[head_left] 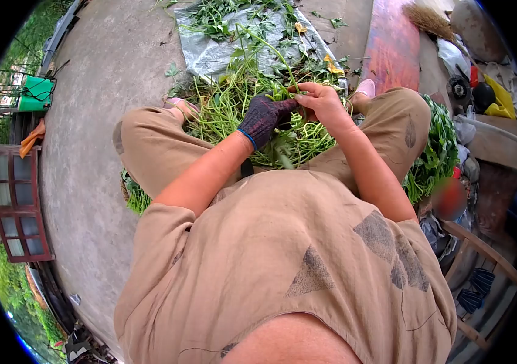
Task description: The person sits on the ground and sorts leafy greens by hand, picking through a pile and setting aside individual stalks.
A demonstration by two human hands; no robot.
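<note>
My left hand wears a dark knitted glove with a blue cuff and is closed around several green stems. Close beside it, my bare right hand pinches a long green stem that rises up and to the left from the fingers. Both hands meet above a loose heap of green stems lying between my legs. Beyond the heap, leafy vines are spread over a silvery plastic sheet. The fingertips of my left hand are partly hidden by the stems.
Leafy green bundles lie by my right knee, with more greens at my left. A reddish board, a straw broom and a wooden chair are to the right. A framed pane and green bucket stand left.
</note>
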